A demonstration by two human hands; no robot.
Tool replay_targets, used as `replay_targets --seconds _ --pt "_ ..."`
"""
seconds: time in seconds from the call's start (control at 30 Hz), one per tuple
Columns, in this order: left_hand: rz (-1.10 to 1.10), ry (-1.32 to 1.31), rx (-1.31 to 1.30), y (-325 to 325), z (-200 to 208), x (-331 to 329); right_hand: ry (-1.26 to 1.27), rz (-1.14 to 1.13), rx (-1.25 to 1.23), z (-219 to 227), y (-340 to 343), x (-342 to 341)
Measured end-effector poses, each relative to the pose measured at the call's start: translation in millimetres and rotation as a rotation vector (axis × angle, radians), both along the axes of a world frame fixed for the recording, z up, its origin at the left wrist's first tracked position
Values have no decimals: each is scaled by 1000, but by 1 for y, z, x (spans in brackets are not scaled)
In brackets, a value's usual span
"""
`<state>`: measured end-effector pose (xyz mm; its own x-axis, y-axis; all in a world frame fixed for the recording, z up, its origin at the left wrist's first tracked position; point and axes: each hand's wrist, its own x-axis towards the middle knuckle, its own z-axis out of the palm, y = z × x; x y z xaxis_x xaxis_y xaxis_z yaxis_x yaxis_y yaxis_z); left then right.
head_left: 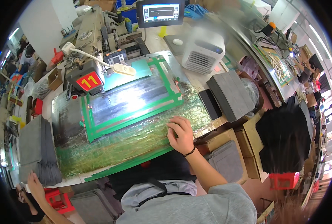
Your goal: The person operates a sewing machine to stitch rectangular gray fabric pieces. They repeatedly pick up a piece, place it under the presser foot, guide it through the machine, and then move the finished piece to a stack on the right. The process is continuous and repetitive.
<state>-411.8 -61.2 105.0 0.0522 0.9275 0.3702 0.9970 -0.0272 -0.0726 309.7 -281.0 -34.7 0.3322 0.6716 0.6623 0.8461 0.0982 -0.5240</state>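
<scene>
Loosely, the fingers of my left hand (35,183) touch the near edge of the stack of grey pieces (30,140) at the surface's left end; I can't tell whether they grip any. My right hand (180,133), half-curled and empty, rests at the near edge of the film-covered surface (110,155). Beyond it lies a green-bordered panel (97,130), with a dark phone (210,104) and grey block-shaped pile (231,93) to the right. Farther off stand a white vented box (203,52) and a lit screen (160,13).

Template (130,102) sits on the worktop (110,155), panel stack (34,143) off to its left. Phone's (210,104) over right, just beside another stack (233,96).
</scene>
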Motion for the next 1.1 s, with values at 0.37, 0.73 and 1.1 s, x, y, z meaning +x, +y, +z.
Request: replay_targets --seconds 0.37,0.73,1.1 --pt "-31 -26 -137 -8 16 37 -16 -19 5 -1 -7 4" --pt "-84 -7 -158 13 20 25 -15 -33 47 -5 -7 5" --pt "-133 17 -120 7 20 38 10 -43 58 -4 -8 6"
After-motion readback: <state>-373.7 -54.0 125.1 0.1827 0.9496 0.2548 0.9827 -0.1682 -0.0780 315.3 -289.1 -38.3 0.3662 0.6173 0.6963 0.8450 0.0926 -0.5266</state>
